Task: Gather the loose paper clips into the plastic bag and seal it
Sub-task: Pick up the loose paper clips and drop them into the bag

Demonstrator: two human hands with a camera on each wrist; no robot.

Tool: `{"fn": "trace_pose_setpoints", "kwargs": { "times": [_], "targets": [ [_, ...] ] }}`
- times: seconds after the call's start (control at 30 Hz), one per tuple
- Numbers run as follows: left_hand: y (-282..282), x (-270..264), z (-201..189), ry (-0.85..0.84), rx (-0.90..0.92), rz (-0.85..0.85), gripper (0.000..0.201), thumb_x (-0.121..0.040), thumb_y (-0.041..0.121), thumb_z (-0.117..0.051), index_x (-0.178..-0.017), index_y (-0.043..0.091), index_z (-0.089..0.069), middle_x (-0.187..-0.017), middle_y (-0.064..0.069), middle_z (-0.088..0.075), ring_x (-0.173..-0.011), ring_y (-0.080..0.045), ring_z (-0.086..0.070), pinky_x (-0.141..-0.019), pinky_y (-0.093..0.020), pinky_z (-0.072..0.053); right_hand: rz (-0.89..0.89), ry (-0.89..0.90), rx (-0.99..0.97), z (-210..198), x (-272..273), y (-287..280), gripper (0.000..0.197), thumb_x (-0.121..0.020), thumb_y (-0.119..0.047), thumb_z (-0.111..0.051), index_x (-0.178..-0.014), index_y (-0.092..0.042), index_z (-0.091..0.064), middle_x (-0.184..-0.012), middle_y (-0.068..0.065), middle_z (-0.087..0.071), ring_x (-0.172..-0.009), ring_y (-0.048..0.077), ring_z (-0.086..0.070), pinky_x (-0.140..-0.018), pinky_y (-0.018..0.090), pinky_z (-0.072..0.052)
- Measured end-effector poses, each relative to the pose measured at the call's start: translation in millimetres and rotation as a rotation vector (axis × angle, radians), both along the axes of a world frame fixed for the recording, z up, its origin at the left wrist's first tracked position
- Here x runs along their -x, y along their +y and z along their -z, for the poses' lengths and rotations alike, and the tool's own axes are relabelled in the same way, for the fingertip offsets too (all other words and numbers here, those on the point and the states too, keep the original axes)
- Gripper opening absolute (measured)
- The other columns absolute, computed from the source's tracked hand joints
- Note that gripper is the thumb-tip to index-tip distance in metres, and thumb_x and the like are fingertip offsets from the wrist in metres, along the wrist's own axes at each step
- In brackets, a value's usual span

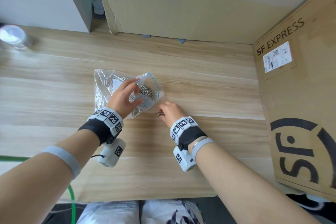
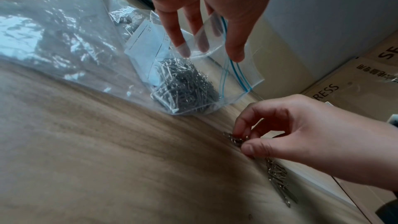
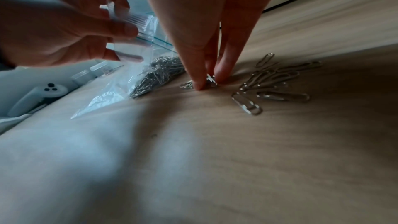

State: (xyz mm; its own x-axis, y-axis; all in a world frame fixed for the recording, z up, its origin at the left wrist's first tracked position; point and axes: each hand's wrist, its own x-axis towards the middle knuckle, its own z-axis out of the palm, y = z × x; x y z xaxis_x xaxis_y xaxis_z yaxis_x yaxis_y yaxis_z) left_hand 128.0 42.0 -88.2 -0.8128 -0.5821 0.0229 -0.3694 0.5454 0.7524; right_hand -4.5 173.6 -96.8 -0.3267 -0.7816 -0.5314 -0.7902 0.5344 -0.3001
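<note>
Wooden table [image 1: 200, 151] bears clip-filled plastic bag [image 1: 101, 85], mouth open.

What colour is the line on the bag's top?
Blue, on the bag; clearest from the left wrist.

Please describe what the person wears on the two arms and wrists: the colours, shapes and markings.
Both forearms are bare. Each wrist carries a black strap with a white band of blocks printed with black square code markers, and a white boxy camera unit hangs under it, also marked. A pale grey band circles each forearm. The right wrist has also a thin silver bangle.
</note>
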Motion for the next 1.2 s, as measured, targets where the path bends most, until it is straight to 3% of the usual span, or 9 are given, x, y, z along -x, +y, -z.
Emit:
{"fn": "trace_pose_setpoints", "kwargs": {
  "times": [0.13,0.33,0.57,0.77,0.87,0.97,1.1,1.2],
  "targets": [
    [0.6,-0.3,0.0,0.0,0.002,0.004,0.035,-0.07,0.0,-0.07,-0.075,0.017,-0.04,-0.124,-0.015,-0.051,-0.113,-0.028,-0.049,-0.09,-0.027,-0.036,-0.054,0.02,-0.038,-0.5,2.0,-3.5,0.021,-0.088,-0.006,-0.051,-0.106,-0.006,-0.061,-0.113,0.014,-0.057,-0.102,0.035,-0.058,-0.087,0.039,-0.049],
    [-0.1,-0.9,-0.2,0.0,-0.01,-0.004,0.035,-0.07,0.0,-0.07,-0.074,0.016,-0.039,-0.125,-0.014,-0.051,-0.113,-0.027,-0.049,-0.09,-0.027,-0.035,-0.091,0.053,-0.123,-1.8,3.9,-9.4,0.023,-0.085,-0.005,-0.053,-0.107,-0.006,-0.061,-0.113,0.015,-0.059,-0.1,0.034,-0.06,-0.086,0.037,-0.051],
    [-0.8,-1.2,1.2,-0.003,-0.013,-0.003,0.034,-0.07,0.001,-0.07,-0.074,0.016,-0.04,-0.125,-0.014,-0.051,-0.113,-0.027,-0.049,-0.089,-0.028,-0.036,-0.023,0.033,-0.117,-2.0,9.6,-8.5,0.019,-0.078,0.002,-0.051,-0.088,-0.011,-0.061,-0.099,0.011,-0.064,-0.087,0.03,-0.062,-0.075,0.032,-0.052],
    [-1.5,-1.4,0.4,-0.017,-0.01,-0.001,0.034,-0.07,0.002,-0.07,-0.075,0.016,-0.04,-0.126,-0.013,-0.05,-0.114,-0.027,-0.049,-0.089,-0.027,-0.036,0.235,-0.016,0.146,-23.6,31.8,-17.3,0.015,-0.079,0.0,-0.056,-0.08,-0.012,-0.065,-0.083,0.004,-0.067,-0.079,0.021,-0.065,-0.074,0.032,-0.056],
    [-0.6,0.1,-1.0,-0.026,-0.015,0.003,0.032,-0.07,0.002,-0.07,-0.075,0.015,-0.042,-0.126,-0.012,-0.05,-0.113,-0.026,-0.048,-0.089,-0.027,-0.035,0.222,-0.039,0.286,-38.4,35.8,-36.7,0.014,-0.08,0.0,-0.057,-0.083,-0.01,-0.066,-0.085,0.004,-0.068,-0.074,0.014,-0.057,-0.069,0.022,-0.047],
    [0.0,0.8,-2.0,-0.028,-0.017,0.001,0.032,-0.07,0.001,-0.07,-0.076,0.016,-0.042,-0.126,-0.014,-0.05,-0.112,-0.026,-0.048,-0.088,-0.026,-0.034,0.207,-0.111,0.381,-43.3,26.9,-52.9,0.012,-0.08,-0.003,-0.06,-0.084,-0.012,-0.068,-0.087,0.003,-0.071,-0.072,0.01,-0.055,-0.07,0.019,-0.044],
    [0.2,0.8,-2.9,-0.032,-0.028,-0.009,0.026,-0.07,0.001,-0.07,-0.077,0.011,-0.047,-0.126,-0.014,-0.049,-0.112,-0.025,-0.048,-0.088,-0.025,-0.033,0.236,-0.208,0.377,-40.9,20.5,-55.4,0.011,-0.082,-0.014,-0.066,-0.092,-0.015,-0.072,-0.094,0.0,-0.073,-0.076,0.009,-0.06,-0.081,0.023,-0.05],
    [-0.9,0.3,-2.0,-0.029,-0.032,-0.006,0.031,-0.07,0.002,-0.071,-0.076,0.015,-0.044,-0.127,-0.013,-0.049,-0.113,-0.026,-0.048,-0.09,-0.027,-0.034,0.302,-0.187,0.396,-35.9,26.7,-44.1,0.009,-0.083,-0.014,-0.065,-0.09,-0.015,-0.071,-0.087,0.003,-0.073,-0.078,0.017,-0.067,-0.081,0.033,-0.054]
  ]
}}
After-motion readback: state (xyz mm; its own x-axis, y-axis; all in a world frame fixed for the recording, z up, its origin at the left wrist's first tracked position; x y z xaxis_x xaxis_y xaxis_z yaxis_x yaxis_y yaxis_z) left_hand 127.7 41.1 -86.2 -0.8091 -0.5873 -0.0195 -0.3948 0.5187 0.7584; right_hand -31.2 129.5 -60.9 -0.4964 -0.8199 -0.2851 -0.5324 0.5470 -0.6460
